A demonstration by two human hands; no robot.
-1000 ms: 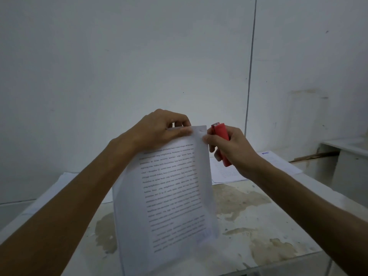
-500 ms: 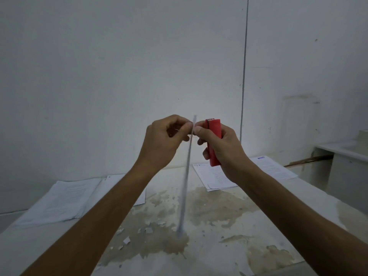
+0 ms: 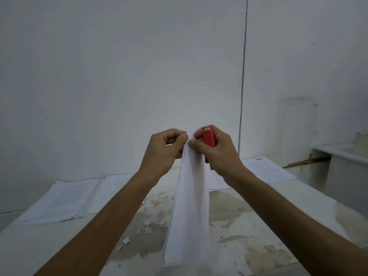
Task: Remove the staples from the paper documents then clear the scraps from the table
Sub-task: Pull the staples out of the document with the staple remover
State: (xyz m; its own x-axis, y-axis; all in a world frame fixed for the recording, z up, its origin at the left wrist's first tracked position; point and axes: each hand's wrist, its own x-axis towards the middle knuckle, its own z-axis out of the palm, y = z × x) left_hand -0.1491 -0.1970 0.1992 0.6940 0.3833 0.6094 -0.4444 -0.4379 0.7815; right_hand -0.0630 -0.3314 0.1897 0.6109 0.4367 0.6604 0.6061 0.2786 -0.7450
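I hold a white paper document upright above the table, turned so that only its blank back shows at a steep angle. My left hand pinches its top corner from the left. My right hand pinches the same corner with thumb and forefinger from the right while its other fingers wrap a red staple remover. Small staple marks show at the document's top edge. Several small paper scraps lie on the stained table below my left forearm.
A stack of printed papers lies at the table's far left, another sheet beside it. More printed sheets lie at the far right. A white ledge stands to the right; a wall rises behind the table.
The document swung from facing me to edge-on, and now shows its blank back. Both hands stayed pinched on its top corner and shifted slightly right.
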